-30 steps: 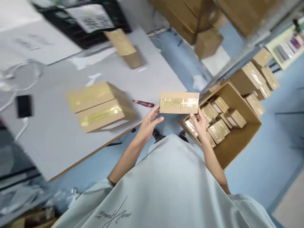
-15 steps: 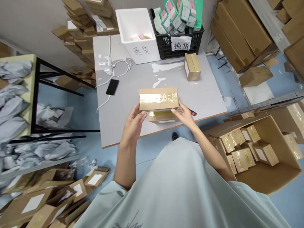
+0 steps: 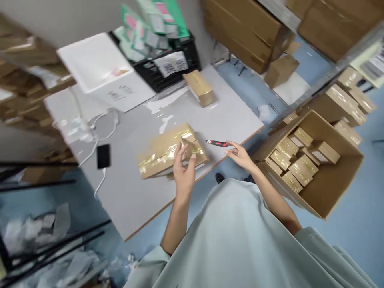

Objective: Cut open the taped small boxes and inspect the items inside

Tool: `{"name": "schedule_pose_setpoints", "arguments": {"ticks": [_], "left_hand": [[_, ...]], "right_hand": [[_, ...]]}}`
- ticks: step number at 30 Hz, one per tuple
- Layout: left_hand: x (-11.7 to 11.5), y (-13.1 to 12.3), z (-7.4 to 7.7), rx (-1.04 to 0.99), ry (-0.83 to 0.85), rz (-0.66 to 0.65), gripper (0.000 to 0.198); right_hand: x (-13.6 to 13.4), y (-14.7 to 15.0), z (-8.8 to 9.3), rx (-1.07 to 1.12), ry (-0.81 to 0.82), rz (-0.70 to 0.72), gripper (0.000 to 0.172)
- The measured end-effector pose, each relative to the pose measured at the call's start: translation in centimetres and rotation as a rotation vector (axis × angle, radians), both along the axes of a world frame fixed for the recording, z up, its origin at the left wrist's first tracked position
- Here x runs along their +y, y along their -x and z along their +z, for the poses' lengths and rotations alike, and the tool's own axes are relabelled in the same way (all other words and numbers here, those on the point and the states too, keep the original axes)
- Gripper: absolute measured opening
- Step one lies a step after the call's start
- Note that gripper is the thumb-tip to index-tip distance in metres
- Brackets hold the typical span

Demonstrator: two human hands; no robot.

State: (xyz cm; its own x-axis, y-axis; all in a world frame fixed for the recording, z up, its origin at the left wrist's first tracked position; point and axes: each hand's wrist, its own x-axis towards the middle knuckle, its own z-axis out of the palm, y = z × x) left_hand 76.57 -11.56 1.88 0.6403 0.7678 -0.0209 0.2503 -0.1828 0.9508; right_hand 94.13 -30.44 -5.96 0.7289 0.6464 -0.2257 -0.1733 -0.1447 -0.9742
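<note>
My right hand [image 3: 240, 156] pinches the end of a red-and-black utility knife [image 3: 217, 143] near the table's front edge. My left hand [image 3: 184, 170] is raised in front of the taped cardboard boxes with its fingers apart; I cannot tell whether it touches them. The larger cardboard box [image 3: 160, 154], sealed with shiny yellowish tape, lies left of that hand. Partly behind the hand and to its right shows a smaller cardboard box [image 3: 201, 158] with a white label edge.
On the grey table [image 3: 132, 204] stand a white bin [image 3: 120, 94], a black crate [image 3: 192, 52] of green-and-pink packs and another carton [image 3: 199, 90]. A phone [image 3: 103, 156] lies with its cable at left. At right, a large open carton [image 3: 339, 192] holds several small boxes.
My view has swung right. Both hands have let go of the larger box, which now lies angled on the left. My right hand has taken hold of the utility knife.
</note>
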Motion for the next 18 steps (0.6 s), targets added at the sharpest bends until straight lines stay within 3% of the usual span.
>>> {"name": "schedule_pose_setpoints", "arguments": {"ticks": [4, 10, 14, 18], "left_hand": [[-7.0, -7.4, -1.2, 0.055, -0.049, -0.416, 0.043], [-21.5, -16.7, -3.8, 0.161, -0.074, -0.967, 0.042], [-32.0, -22.6, -6.3, 0.228, -0.094, -1.217, 0.042], [-42.0, -29.2, -10.3, 0.247, -0.176, -1.358, 0.041]], "right_hand": [[-9.6, -3.2, -1.4, 0.024, 0.041, -0.3, 0.073], [-27.2, -6.2, -3.5, 0.114, 0.1, -0.721, 0.072], [-38.5, -5.9, -4.7, 0.139, 0.179, -0.922, 0.078], [-47.0, -5.5, -6.4, 0.134, 0.364, -1.025, 0.078]]}}
